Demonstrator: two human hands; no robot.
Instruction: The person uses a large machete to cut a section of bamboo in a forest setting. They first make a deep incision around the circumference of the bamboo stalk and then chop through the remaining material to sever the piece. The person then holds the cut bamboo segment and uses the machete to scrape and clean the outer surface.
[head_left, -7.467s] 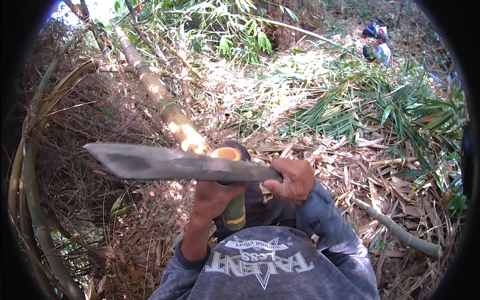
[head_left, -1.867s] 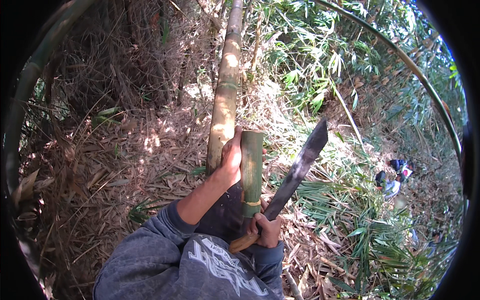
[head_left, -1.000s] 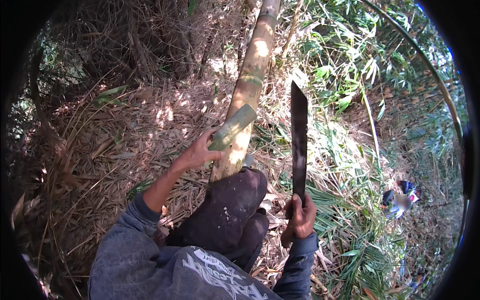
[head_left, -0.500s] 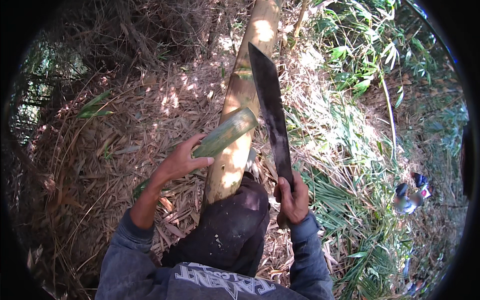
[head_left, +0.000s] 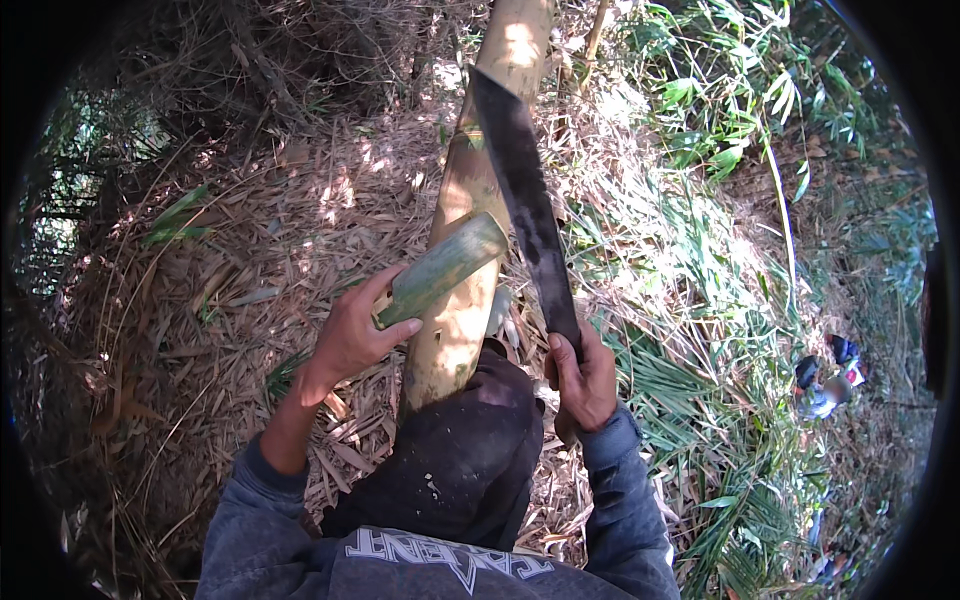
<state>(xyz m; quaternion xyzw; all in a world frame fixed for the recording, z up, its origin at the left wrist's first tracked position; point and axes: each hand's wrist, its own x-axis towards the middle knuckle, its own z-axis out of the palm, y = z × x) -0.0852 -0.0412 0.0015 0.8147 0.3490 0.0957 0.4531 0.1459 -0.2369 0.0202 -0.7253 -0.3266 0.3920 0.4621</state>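
A short green bamboo piece (head_left: 440, 268) is gripped at its lower end by the left hand (head_left: 352, 335), the fingers curled round it and the thumb laid along its upper side; the piece slants up and to the right from the palm, and its free cut end rests against a thick pale bamboo stem (head_left: 470, 210). That stem lies along the ground from the top edge of the view down to the person's dark-trousered knee (head_left: 470, 450), which is pressed over its near end. A long dark machete (head_left: 525, 205) is held by the right hand (head_left: 580, 380), the fingers clenched round the handle, which is hidden inside the fist; the blade is raised almost upright, leaning slightly left, its tip seen over the upper part of the stem and its edge just right of the green piece's free end, whether touching cannot be told. The ground (head_left: 270, 240) to the left of the stem is covered in dry brown leaf litter, with room there beside the left hand; toward the far left and top a dark tangle of dry stalks closes in. To the right of the blade green leafy growth (head_left: 720, 130) crowds the slope. Another person (head_left: 825, 380) is seen well apart, near the right edge of the view
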